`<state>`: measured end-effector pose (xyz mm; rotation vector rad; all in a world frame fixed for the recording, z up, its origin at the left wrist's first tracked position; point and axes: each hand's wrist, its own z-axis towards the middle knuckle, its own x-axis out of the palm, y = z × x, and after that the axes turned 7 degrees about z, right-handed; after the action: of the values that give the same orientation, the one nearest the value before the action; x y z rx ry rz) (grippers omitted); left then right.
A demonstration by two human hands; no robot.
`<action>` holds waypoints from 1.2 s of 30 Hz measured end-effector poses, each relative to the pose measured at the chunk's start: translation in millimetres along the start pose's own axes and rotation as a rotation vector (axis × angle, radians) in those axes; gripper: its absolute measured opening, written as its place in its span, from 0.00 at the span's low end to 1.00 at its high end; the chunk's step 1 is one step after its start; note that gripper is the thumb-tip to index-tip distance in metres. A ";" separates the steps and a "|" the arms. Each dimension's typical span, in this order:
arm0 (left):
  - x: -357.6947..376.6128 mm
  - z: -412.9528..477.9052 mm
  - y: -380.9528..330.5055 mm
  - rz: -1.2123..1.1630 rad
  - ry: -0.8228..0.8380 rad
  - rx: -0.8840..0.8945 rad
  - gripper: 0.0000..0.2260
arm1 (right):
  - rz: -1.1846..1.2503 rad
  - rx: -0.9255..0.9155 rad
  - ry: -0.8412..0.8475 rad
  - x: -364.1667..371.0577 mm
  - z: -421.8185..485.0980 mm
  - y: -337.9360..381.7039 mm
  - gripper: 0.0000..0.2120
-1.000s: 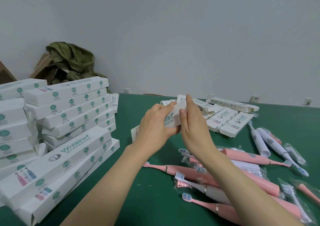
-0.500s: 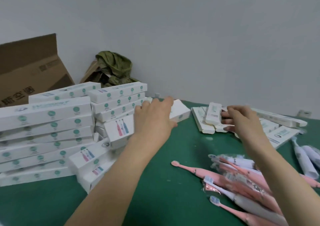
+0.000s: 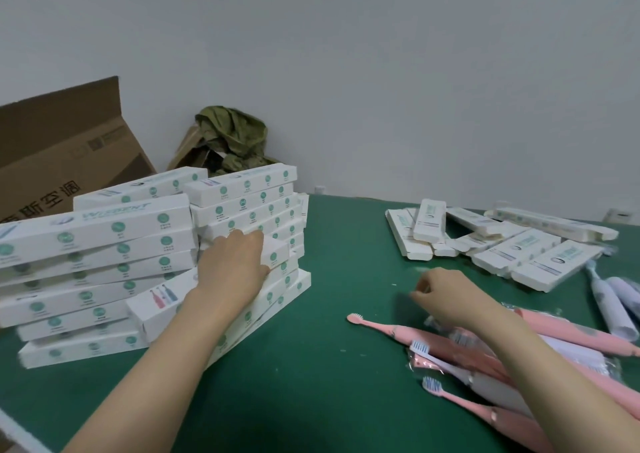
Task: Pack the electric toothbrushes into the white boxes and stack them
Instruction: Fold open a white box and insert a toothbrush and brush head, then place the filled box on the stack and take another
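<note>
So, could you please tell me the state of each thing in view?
White cardboard box: closed, gripped by left hand at the stack.
Right hand: fingers curled, empty.
Stacked white boxes: closed.
Loose white boxes: unstacked.
Pink plastic toothbrushes: unpacked.
Brown cardboard carton: flap open.

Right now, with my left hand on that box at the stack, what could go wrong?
1. The box under the left hand juts out of the stack, whose lower boxes lie askew; a hard push may topple it.
2. The right hand hangs just beyond the loose toothbrushes; reaching without looking may sweep them about.
</note>
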<state>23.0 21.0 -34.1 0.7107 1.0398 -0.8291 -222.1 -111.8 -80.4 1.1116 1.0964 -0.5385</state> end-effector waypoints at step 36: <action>18.5 101.8 -197.0 -0.807 -0.079 0.366 0.20 | 0.087 0.087 -0.208 -31.2 21.7 -75.6 0.14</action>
<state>-94.7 -167.8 -38.8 0.5425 1.1197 -1.7631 -286.7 -166.2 -84.7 1.1463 0.8474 -0.6229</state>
